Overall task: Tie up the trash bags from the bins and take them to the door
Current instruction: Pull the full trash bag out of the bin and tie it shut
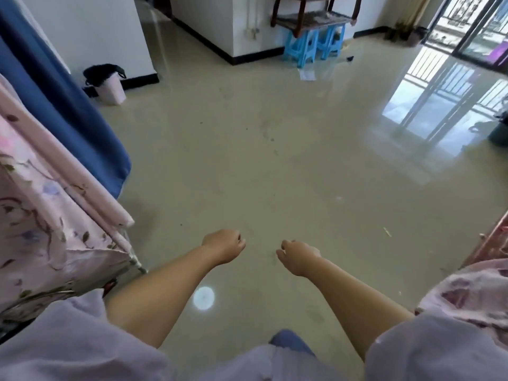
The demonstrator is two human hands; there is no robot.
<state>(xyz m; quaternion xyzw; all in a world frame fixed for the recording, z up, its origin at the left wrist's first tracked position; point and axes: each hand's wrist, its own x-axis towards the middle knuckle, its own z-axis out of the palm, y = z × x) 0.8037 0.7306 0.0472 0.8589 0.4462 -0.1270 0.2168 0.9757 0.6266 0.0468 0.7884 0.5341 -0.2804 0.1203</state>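
Hands first: your left hand [224, 246] and right hand [298, 257] both hang out in front of you over the bare floor [275, 160], near each other but apart, fingers loosely curled and holding nothing, so no bag is in your grip yet. The thing you want is the small pale bin [110, 90] standing on the floor against the foot of the white wall [96, 31], toward the far left corner of the open floor, just beyond the hanging blue cloth [63, 105]. Its black trash bag [103, 71] is folded over the rim and looks untied. The step in hand, as I judge it, is the walk to that bin. Steer left of centre and keep clear of the floral fabric [41, 215] and the rack leg at your left side, which could catch a sleeve. The floor is glossy and carries strong window glare on the right, so place your feet with care. When you arrive, crouch squarely in front of the bin, peel the bag's folded edge off the rim all the way round, gather it upward into one neck before knotting, and steady the bin with one hand as you lift. Which way the door lies cannot be told from this view.
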